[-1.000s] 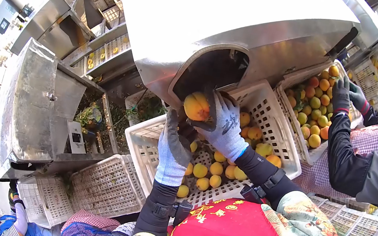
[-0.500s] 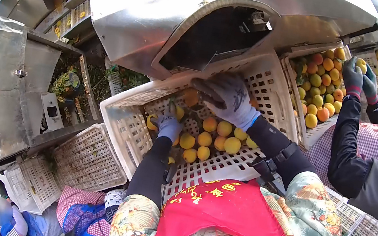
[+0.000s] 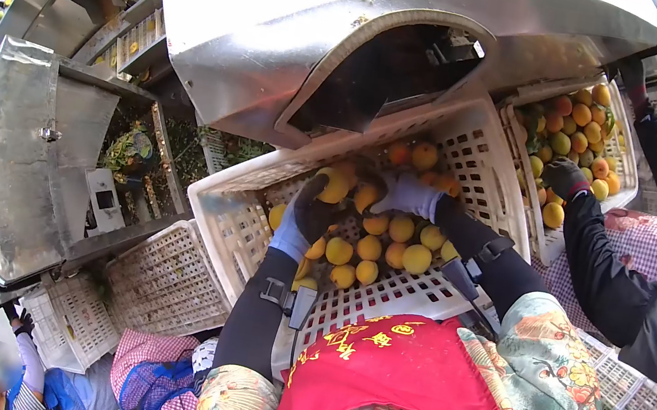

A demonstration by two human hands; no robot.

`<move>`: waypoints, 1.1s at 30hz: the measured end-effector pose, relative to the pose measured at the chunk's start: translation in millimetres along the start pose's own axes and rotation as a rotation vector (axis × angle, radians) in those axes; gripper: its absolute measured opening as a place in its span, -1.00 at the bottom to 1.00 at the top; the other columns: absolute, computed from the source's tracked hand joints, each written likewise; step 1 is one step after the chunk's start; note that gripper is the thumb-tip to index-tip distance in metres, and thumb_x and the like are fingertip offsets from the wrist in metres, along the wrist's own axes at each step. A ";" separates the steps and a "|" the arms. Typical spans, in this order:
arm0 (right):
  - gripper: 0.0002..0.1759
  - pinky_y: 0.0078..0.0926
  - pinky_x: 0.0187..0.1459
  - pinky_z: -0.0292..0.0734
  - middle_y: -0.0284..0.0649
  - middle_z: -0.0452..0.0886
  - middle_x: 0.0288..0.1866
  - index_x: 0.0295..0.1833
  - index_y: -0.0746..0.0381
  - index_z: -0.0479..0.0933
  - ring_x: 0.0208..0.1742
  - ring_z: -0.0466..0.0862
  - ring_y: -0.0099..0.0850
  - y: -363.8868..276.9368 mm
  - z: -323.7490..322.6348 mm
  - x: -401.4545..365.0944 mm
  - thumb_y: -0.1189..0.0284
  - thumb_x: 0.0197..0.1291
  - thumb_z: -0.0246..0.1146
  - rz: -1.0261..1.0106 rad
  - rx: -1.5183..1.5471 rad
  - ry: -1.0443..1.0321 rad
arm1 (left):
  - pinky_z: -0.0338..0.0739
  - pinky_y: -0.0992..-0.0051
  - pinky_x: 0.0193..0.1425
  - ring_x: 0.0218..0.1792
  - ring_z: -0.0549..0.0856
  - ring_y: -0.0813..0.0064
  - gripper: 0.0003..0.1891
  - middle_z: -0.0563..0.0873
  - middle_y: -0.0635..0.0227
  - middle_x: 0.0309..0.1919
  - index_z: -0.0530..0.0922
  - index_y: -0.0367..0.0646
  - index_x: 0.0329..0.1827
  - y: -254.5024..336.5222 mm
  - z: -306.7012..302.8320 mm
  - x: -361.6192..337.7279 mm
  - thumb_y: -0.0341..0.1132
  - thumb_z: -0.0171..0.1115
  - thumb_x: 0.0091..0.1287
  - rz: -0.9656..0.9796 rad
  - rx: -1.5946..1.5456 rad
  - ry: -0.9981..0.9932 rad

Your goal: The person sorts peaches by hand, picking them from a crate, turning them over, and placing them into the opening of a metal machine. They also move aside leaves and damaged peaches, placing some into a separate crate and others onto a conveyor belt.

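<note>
l hand (image 3: 306, 217) w/ fingers clamped on yellow fruit (image 3: 335, 187), r hand (image 3: 396, 194) at another fruit (image 3: 364, 198), can't tell if fingers grip, both in white crate (image 3: 223, 220), nr metal hood (image 3: 240, 60)

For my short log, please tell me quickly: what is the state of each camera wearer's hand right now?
Left hand: closed on a yellow fruit.
Right hand: curled at another fruit; whether it grips cannot be told.
</note>
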State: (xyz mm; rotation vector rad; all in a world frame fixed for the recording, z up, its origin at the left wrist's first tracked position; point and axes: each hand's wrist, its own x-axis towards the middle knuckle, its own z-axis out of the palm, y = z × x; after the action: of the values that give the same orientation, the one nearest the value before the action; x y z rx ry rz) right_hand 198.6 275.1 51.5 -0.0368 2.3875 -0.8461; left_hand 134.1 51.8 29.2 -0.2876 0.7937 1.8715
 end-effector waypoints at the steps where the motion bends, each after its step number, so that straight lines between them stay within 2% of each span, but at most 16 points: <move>1: -0.01 -0.21 0.31 0.27 0.00 0.32 0.38 0.46 0.16 0.14 0.32 0.41 -0.11 -12.6 -5.5 -9.1 0.02 -0.05 0.38 -0.105 0.143 0.159 | 0.41 0.00 0.25 0.16 0.53 0.11 -0.36 0.55 0.16 0.13 0.37 -0.07 0.29 2.7 19.2 -11.8 0.05 0.24 0.21 0.003 0.008 0.000; 4: 0.04 -0.18 0.30 0.26 0.01 0.32 0.36 0.48 0.14 0.12 0.29 0.41 -0.09 -49.3 -17.8 -35.3 0.08 -0.10 0.44 -0.230 0.329 0.473 | 0.23 -0.25 0.32 0.33 0.35 0.06 -0.35 0.35 0.16 0.34 0.29 -0.05 0.37 5.1 50.5 -32.9 0.12 0.07 0.30 0.115 -0.351 -0.370; 6: 0.07 -0.16 0.30 0.25 0.02 0.32 0.35 0.49 0.13 0.11 0.28 0.41 -0.08 -75.3 -21.5 -54.9 0.11 -0.14 0.46 -0.248 0.380 0.626 | 0.18 -0.24 0.35 0.34 0.33 0.08 -0.33 0.33 0.15 0.36 0.27 -0.04 0.39 12.1 66.8 -45.3 0.13 0.06 0.30 0.172 -0.375 -0.408; 8: 0.08 -0.10 0.30 0.22 0.02 0.35 0.33 0.48 0.15 0.12 0.23 0.42 -0.04 -96.3 -22.9 -70.0 0.13 -0.19 0.47 -0.379 0.052 0.842 | 0.06 -0.12 0.45 0.39 0.29 0.17 -0.29 0.28 0.14 0.40 0.22 -0.03 0.41 13.0 90.5 -62.9 0.18 0.03 0.31 0.235 -0.635 -0.628; 11: 0.06 -0.07 0.28 0.21 -0.01 0.39 0.30 0.47 0.19 0.14 0.18 0.44 -0.01 -103.9 -16.4 -62.8 0.16 -0.18 0.45 -0.370 0.069 0.998 | 0.10 -0.05 0.46 0.39 0.28 0.09 -0.22 0.29 0.09 0.38 0.25 -0.08 0.39 11.3 85.3 -64.4 0.26 0.09 0.24 0.241 -0.754 -0.476; 12: 0.06 -0.07 0.28 0.21 -0.01 0.39 0.30 0.47 0.19 0.14 0.18 0.44 -0.01 -106.7 -19.2 -63.0 0.16 -0.18 0.45 -0.378 0.064 1.010 | 0.17 0.02 0.43 0.34 0.34 0.16 -0.26 0.37 0.10 0.32 0.31 -0.08 0.34 16.9 98.1 -68.0 0.26 0.08 0.25 0.306 -0.464 -0.206; 17: 0.01 -0.07 0.28 0.19 -0.04 0.44 0.24 0.43 0.23 0.19 0.17 0.46 -0.07 -127.3 -44.7 -65.7 0.05 -0.11 0.42 -0.191 0.018 1.131 | 0.25 0.10 0.34 0.19 0.45 0.18 -0.31 0.51 0.13 0.15 0.40 -0.13 0.24 23.2 99.3 -73.6 0.24 0.12 0.25 0.336 -0.417 -0.183; 19: -0.02 -0.05 0.29 0.20 -0.01 0.46 0.21 0.40 0.24 0.22 0.19 0.46 -0.06 -130.1 -53.9 -62.0 0.03 -0.10 0.42 -0.171 -0.050 1.194 | 0.20 0.04 0.41 0.28 0.41 0.16 -0.47 0.46 0.11 0.25 0.39 -0.05 0.27 23.5 99.8 -76.8 0.09 0.02 0.37 0.019 -1.226 -0.541; 20: -0.04 -0.03 0.31 0.20 0.01 0.49 0.18 0.38 0.26 0.26 0.21 0.45 -0.05 -131.7 -57.8 -59.4 0.02 -0.10 0.42 -0.147 -0.112 1.248 | 0.33 0.08 0.32 0.22 0.48 0.16 -0.55 0.54 0.12 0.18 0.44 -0.03 0.23 26.6 99.6 -82.2 0.01 0.04 0.39 -0.361 -1.858 -0.508; 21: -0.04 -0.03 0.31 0.20 0.01 0.49 0.18 0.38 0.26 0.26 0.21 0.45 -0.05 -131.9 -61.3 -55.7 0.02 -0.10 0.42 -0.148 -0.115 1.252 | 0.33 0.08 0.32 0.22 0.48 0.16 -0.55 0.54 0.12 0.18 0.44 -0.03 0.23 27.0 98.6 -81.2 0.01 0.04 0.39 -0.364 -1.855 -0.512; 23: -0.07 0.02 0.34 0.15 0.03 0.47 0.20 0.38 0.26 0.26 0.23 0.43 -0.02 -130.8 -66.4 -45.6 0.04 -0.05 0.41 -0.062 -0.193 1.311 | 0.33 0.10 0.30 0.17 0.49 0.14 -0.41 0.51 0.06 0.13 0.37 -0.15 0.27 24.9 93.4 -79.3 0.03 0.20 0.29 0.299 -0.448 -0.157; 27: -0.13 0.06 0.30 0.11 -0.04 0.43 0.26 0.39 0.21 0.25 0.31 0.33 -0.11 -130.0 -96.2 -2.0 0.06 0.00 0.35 0.025 -0.238 1.238 | 0.36 0.11 0.30 0.20 0.47 0.13 -0.44 0.50 0.05 0.16 0.35 -0.17 0.26 26.1 95.4 -75.4 -0.04 0.21 0.30 0.225 -0.676 -0.194; 29: -0.19 0.03 0.30 0.14 -0.06 0.42 0.28 0.37 0.20 0.28 0.30 0.36 -0.11 -133.6 -117.1 13.3 0.13 0.02 0.35 -0.024 -0.284 1.382 | 0.42 0.15 0.27 0.32 0.38 0.20 -0.50 0.48 0.16 0.25 0.40 -0.08 0.25 30.4 93.9 -67.8 -0.03 0.17 0.34 0.211 -0.671 -0.276; 31: -0.21 0.00 0.29 0.16 -0.05 0.41 0.28 0.36 0.21 0.28 0.29 0.37 -0.09 -140.3 -114.0 -12.0 0.13 0.04 0.34 -0.124 -0.167 1.376 | 0.25 0.06 0.40 0.22 0.47 0.23 -0.51 0.55 0.26 0.14 0.39 -0.02 0.25 29.7 94.0 -70.0 0.01 0.11 0.35 0.297 -0.315 -0.173; 32: -0.22 -0.03 0.29 0.18 -0.03 0.41 0.29 0.36 0.21 0.28 0.28 0.39 -0.08 -143.4 -112.0 -27.2 0.13 0.06 0.33 -0.217 -0.053 1.377 | 0.25 0.06 0.40 0.22 0.47 0.23 -0.51 0.55 0.26 0.14 0.39 -0.02 0.25 32.8 92.4 -70.3 0.01 0.11 0.35 0.312 -0.316 -0.173; 33: -0.26 -0.08 0.27 0.22 0.01 0.45 0.23 0.30 0.24 0.34 0.26 0.40 -0.05 -148.1 -104.0 -42.6 0.16 0.02 0.35 -0.269 0.039 1.200 | 0.18 0.07 0.44 0.25 0.45 0.28 -0.50 0.53 0.23 0.19 0.37 -0.04 0.27 36.5 90.3 -69.3 0.02 0.05 0.37 0.272 -0.367 -0.276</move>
State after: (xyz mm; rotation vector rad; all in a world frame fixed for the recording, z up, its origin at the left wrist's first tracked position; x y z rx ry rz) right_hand 152.0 225.0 224.3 0.2367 3.5253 -1.2695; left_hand 145.9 50.1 148.1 -0.1464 0.3090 2.2534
